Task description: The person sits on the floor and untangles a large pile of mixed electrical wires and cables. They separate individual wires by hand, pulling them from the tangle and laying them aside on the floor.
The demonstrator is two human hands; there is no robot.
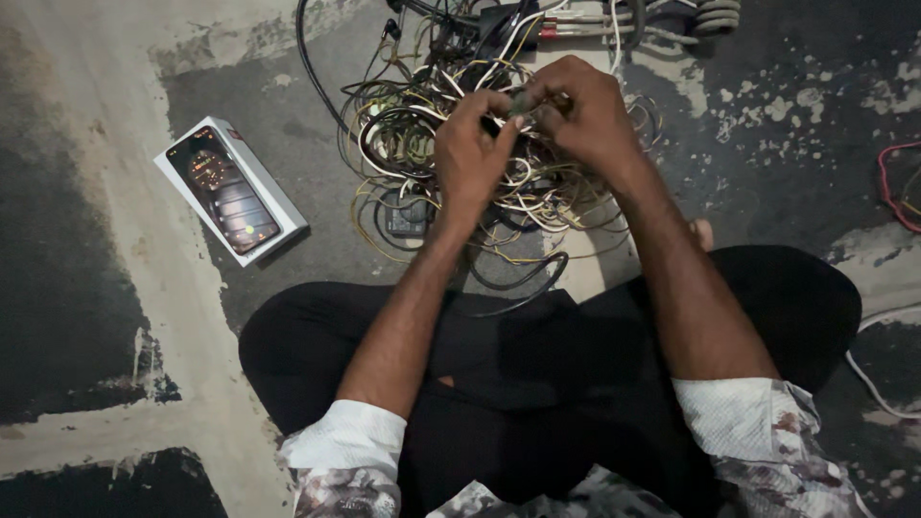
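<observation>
A tangled heap of thin wires, white, black and yellow, lies on the floor in front of my crossed legs. My left hand and my right hand meet above the heap. Both pinch the same small piece of wire between fingertips and thumbs. A small dark block sits under the wires at the heap's near side. What the fingers enclose is mostly hidden.
A phone box with a dark printed lid lies on the floor to the left. Cables and a coiled grey cord lie at the top. A red wire shows at the right edge, a white cable beside my right knee.
</observation>
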